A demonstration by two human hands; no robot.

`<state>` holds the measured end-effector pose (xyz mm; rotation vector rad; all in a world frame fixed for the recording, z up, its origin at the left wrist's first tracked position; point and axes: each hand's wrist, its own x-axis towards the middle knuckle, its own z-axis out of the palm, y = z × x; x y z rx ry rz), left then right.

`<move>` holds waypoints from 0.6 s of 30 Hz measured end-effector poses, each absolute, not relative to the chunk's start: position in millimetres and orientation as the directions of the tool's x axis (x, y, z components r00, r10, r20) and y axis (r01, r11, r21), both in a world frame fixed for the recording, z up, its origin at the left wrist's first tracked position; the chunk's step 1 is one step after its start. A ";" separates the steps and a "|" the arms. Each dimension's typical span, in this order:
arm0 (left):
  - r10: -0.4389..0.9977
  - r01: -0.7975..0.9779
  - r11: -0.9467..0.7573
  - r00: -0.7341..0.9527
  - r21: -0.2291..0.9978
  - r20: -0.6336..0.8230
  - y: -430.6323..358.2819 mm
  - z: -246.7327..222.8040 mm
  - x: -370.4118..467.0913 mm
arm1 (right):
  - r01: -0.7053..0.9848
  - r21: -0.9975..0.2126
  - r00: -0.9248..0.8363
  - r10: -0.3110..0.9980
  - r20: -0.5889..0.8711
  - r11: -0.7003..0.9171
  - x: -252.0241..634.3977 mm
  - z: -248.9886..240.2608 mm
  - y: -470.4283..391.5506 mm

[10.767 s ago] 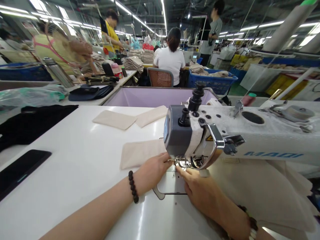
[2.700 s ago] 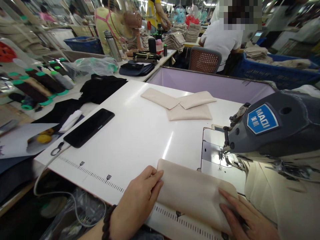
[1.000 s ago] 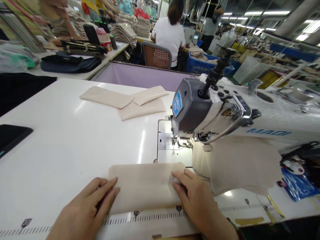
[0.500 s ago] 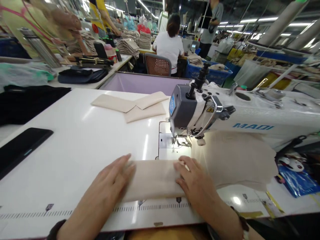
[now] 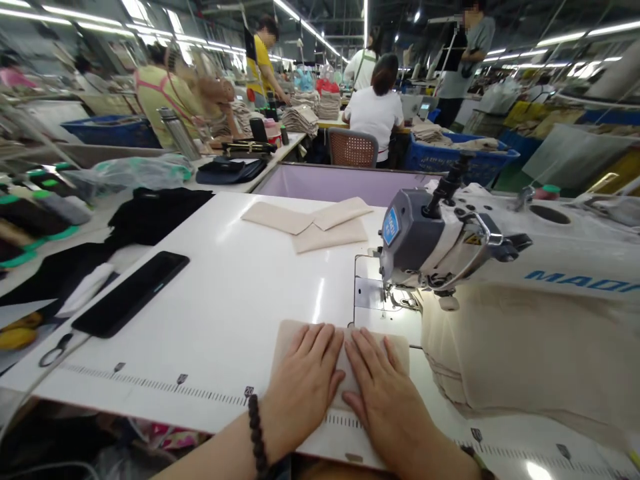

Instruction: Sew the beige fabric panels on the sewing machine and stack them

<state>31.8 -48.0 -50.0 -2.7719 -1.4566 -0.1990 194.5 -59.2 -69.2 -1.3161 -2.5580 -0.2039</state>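
Note:
A folded beige cloth piece (image 5: 284, 337) lies on the white table in front of the sewing machine (image 5: 417, 237). My left hand (image 5: 305, 380) rests flat on its left part, fingers stretched forward. Beside it, my right hand (image 5: 383, 390) presses on the right part with its fingers spread. The two hands nearly meet at the middle of the cloth. Further back on the table lie folded beige strips (image 5: 327, 223), overlapping one another. Under the machine arm, to the right, is a stack of larger beige cloth (image 5: 525, 353).
A black phone (image 5: 133, 293) lies on the left of the table (image 5: 225, 300), with a cable near it. Black fabric (image 5: 160, 213) and thread spools (image 5: 55, 207) are further left. Several people sit or stand at stations behind, near a blue crate (image 5: 460, 153).
The view has swung left and up. My hands have moved from the cloth's two ends towards its middle and now lie flatter on it.

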 end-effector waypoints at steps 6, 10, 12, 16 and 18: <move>0.803 0.804 -0.595 0.593 0.007 0.059 -39.3 -56.1 12.4 | 0.805 0.020 -0.581 0.782 0.226 0.593 201.5 -79.5 -58.3; 0.860 0.868 -0.486 0.496 -0.101 0.123 -37.1 -62.8 -28.7 | 0.811 -0.052 -0.569 0.807 0.159 0.582 200.8 -71.5 -58.7; 0.867 0.895 -0.421 0.445 -0.151 0.223 -42.0 -63.7 -44.0 | 0.818 -0.104 -0.555 0.823 0.117 0.566 200.2 -67.7 -58.5; 0.759 0.826 -0.550 0.556 -0.123 0.340 -61.6 -54.2 -33.1 | 0.830 -0.177 -0.519 0.849 0.101 0.529 199.1 -65.0 -59.1; 0.675 0.715 -0.697 0.680 -0.054 0.285 -66.9 -47.8 -14.0 | 0.841 -0.180 -0.493 0.860 0.131 0.510 200.1 -63.8 -60.0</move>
